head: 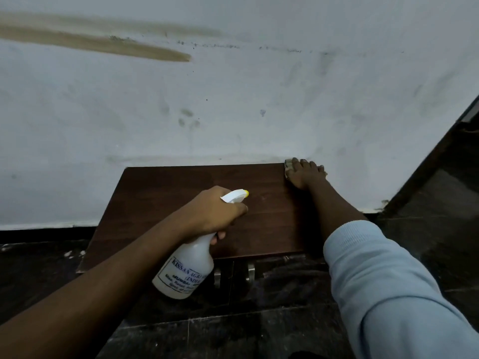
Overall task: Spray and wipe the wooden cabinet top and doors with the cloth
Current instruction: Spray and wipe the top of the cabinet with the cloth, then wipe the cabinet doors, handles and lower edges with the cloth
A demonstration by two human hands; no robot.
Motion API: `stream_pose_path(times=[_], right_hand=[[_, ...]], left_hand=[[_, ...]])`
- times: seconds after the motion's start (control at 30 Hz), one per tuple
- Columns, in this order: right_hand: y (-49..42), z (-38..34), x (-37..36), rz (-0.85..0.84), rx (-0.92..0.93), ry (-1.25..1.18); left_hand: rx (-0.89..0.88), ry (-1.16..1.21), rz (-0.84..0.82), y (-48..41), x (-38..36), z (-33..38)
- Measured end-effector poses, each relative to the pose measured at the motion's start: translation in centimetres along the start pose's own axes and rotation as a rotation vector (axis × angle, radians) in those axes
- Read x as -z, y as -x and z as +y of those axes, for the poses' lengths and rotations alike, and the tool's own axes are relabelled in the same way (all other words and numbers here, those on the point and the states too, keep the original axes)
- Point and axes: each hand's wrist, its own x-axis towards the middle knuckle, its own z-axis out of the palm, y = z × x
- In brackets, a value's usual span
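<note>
White plastic fills my left hand [215,216]: I grip the spray bottle [185,268] by its neck, base tilted back toward me at six o'clock, yellow nozzle [246,193] aimed toward two o'clock over the wooden cabinet top [181,193]. Below the front edge, two metal door handles [250,272] show; the doors themselves are nearly lost in shadow. Farther out, my right hand [304,174] lies flat, fingers spread, pressing the cloth [289,165] onto the far right corner at one o'clock, against the wall [233,99]. Most of the cloth hides under my palm. I judge the unwiped top stretches toward nine o'clock, so my right hand is nearer to sweep it.
</note>
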Motion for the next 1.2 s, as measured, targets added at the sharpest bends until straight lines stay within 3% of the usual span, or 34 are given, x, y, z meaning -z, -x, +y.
stream_pose_path(times=[0.2, 0.47, 0.67, 0.83, 0.97, 1.2], right_hand=[[6.2, 2.3, -0.4, -0.039, -0.002, 0.006], [15.2, 0.6, -2.3, -0.024, 0.012, 0.04], [17.3, -7.0, -3.1, -0.062, 0.139, 0.078], [16.3, -15.7, -3.2, -0.12, 0.358, 0.122], [13.5, -24.2, -3.3, -0.117, 0.484, 0.133], [10.1, -36.4, -2.9, -0.064, 0.51, 0.128]], left_hand=[[-0.035, 0.092, 0.003, 0.5, -1.5, -0.1], [0.014, 0.308, 0.207, 2.9, -0.6, -4.8], [0.064, 0.421, 0.253, 6.6, 0.2, -9.1], [0.095, 0.487, 0.514, 10.6, 0.7, -13.3], [0.085, 0.459, 0.586, 11.9, 1.8, -15.5], [0.123, 0.583, 0.691, 15.2, 4.3, -19.0]])
